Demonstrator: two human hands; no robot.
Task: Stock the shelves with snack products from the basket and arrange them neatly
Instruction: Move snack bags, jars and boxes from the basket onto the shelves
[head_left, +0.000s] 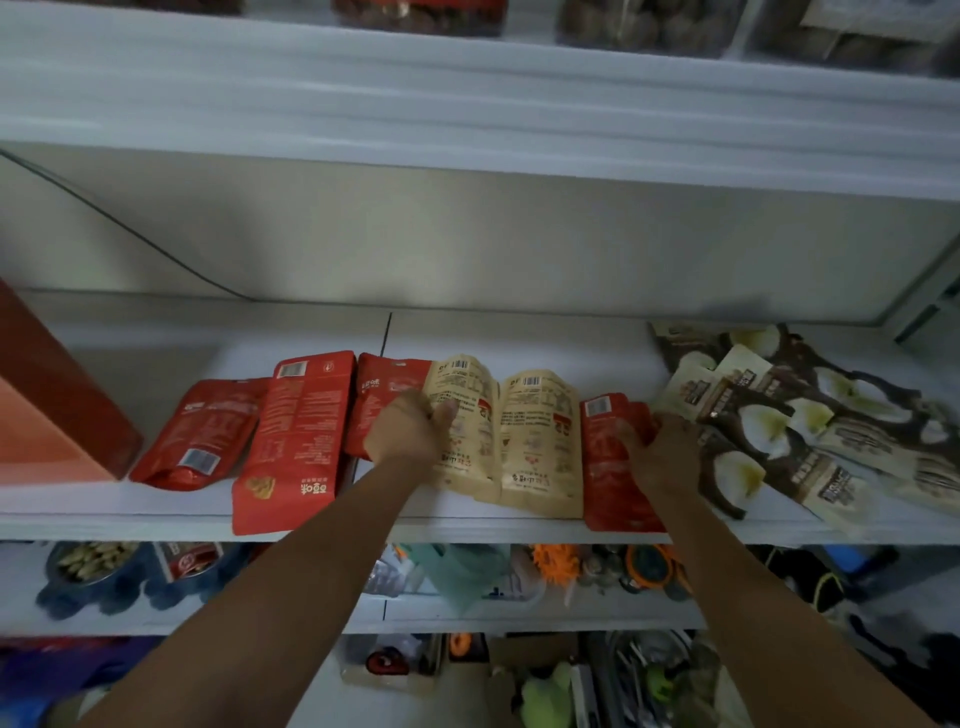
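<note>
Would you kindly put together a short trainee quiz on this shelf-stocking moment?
1. True or false: the beige pouches stand upright on the shelf.
2. The right hand grips: A) a red pouch; B) a tin can; C) a glass bottle.
3. Fill in: the left hand pinches the ____ of the two beige pouches.
Key: 1 false, they lie flat; 2 A; 3 left.

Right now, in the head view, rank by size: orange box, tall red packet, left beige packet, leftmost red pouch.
1. orange box, though cropped.
2. tall red packet.
3. left beige packet and leftmost red pouch: too alike to rank, left hand covering the packet's edge.
</note>
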